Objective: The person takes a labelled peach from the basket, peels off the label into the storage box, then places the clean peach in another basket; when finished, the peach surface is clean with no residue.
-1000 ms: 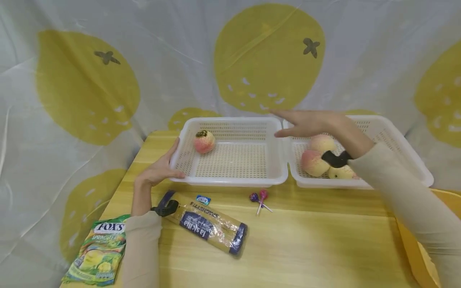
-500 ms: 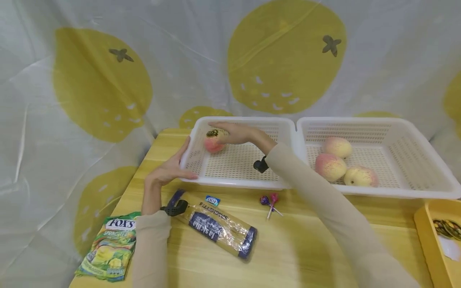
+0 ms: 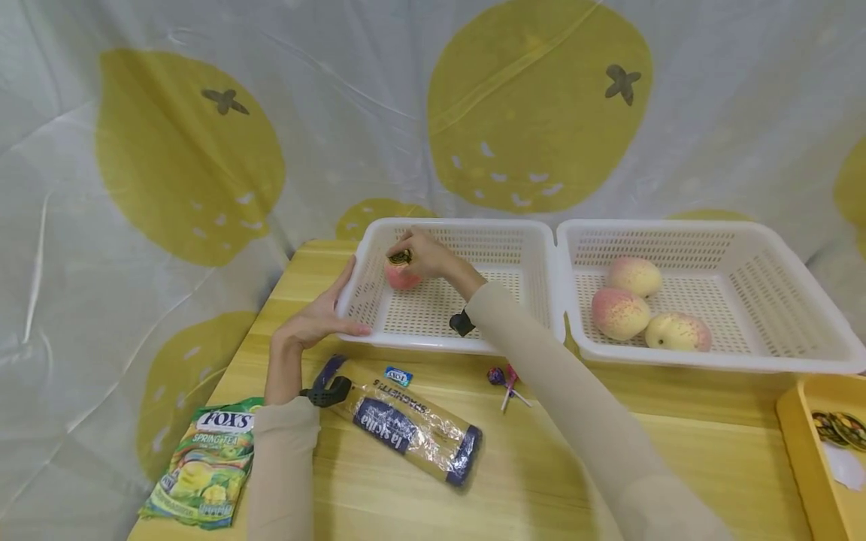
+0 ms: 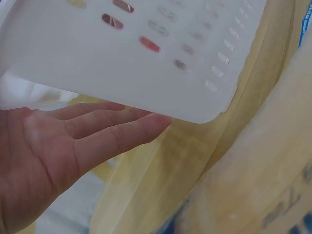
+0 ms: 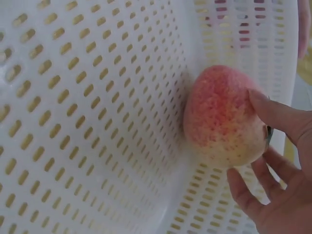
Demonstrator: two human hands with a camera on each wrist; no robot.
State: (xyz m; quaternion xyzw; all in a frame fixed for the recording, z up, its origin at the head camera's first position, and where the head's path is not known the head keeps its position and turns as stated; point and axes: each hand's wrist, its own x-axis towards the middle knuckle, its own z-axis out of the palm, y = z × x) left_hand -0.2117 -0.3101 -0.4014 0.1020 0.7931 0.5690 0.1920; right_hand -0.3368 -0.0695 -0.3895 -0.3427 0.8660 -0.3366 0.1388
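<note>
In the head view a pink-and-yellow peach (image 3: 403,277) sits at the left end of a white slotted plastic basket (image 3: 443,342), with a small black-and-gold round piece (image 3: 401,257) on top. My right hand (image 3: 428,255) reaches in and holds the peach near its top. The right wrist view has the thumb on the peach (image 5: 222,117) and fingertips at its opposite side; the dark piece shows edge-on between them. My left hand (image 3: 318,319) braces the basket's left end, fingers straight along the outer wall and thumb at the front rim. These straight fingers (image 4: 117,139) touch the basket's underside edge.
A second white basket (image 3: 737,361) on the right holds several peaches (image 3: 620,313). In front lie a spaghetti pack (image 3: 399,424), a small blue-wrapped sweet (image 3: 398,376), lollipops (image 3: 497,376) and a green Fox's bag (image 3: 206,466). A yellow bin (image 3: 798,436) stands at the right edge.
My right hand has moved left from over the gap between the baskets into the left basket and has closed around the peach's top. My left hand stays at the basket's end.
</note>
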